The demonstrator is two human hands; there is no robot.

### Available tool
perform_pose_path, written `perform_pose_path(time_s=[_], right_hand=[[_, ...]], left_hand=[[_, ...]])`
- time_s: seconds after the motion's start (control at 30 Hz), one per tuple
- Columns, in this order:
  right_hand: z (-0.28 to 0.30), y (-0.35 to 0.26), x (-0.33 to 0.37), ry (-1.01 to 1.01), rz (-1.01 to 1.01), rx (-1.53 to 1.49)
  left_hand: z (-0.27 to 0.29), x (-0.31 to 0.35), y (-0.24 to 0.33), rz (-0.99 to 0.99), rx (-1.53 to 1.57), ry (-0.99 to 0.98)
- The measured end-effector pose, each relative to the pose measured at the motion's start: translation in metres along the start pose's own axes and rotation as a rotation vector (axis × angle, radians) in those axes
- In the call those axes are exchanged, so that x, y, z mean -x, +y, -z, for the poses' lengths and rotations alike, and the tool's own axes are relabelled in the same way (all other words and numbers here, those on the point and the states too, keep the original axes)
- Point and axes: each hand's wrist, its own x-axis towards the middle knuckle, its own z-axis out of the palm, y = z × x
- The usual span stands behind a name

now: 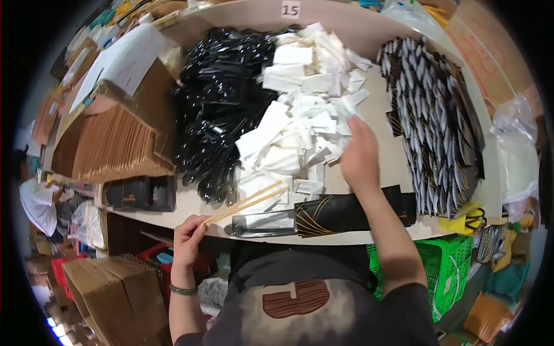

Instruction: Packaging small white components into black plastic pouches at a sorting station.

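A pair of pale wooden chopsticks [248, 203] slants up and to the right from my left hand [190, 235], whose fingers are closed around the lower end. The tips lie over the near edge of a pile of small white paper packets [288, 124]. My right hand [361, 154] is at the right side of that pile, smeared by motion, so its grip is unclear. Below the chopsticks, a clear-wrapped black spoon [262, 224] lies at the table's front edge. Its right end meets a black sleeve with gold lines [329, 213], which lies under my right forearm.
Black wrapped spoons [222, 98] are heaped left of the packets. An open carton of brown slips [118, 141] stands at far left, black packs [138, 193] before it. Filled black sleeves [430, 127] are stacked at right. A green basket [447, 271] stands below the table.
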Motion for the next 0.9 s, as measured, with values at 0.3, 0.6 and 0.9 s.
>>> perform_pose_path(time_s=[0.3,0.6,0.9], right_hand=[[0.034,-0.046,0.089,-0.708,0.459,-0.341],[0.032,-0.051,0.093,-0.656,0.414,-0.447],[0.013,-0.071,0.099,-0.549,0.438,-0.428]], left_hand=[[0.019,-0.001,-0.007,-0.049,-0.492,-0.115],[0.025,0.016,-0.013,0.095,-0.457,-0.078],[-0.120,-0.018,0.009,-0.279,-0.677,-0.041]])
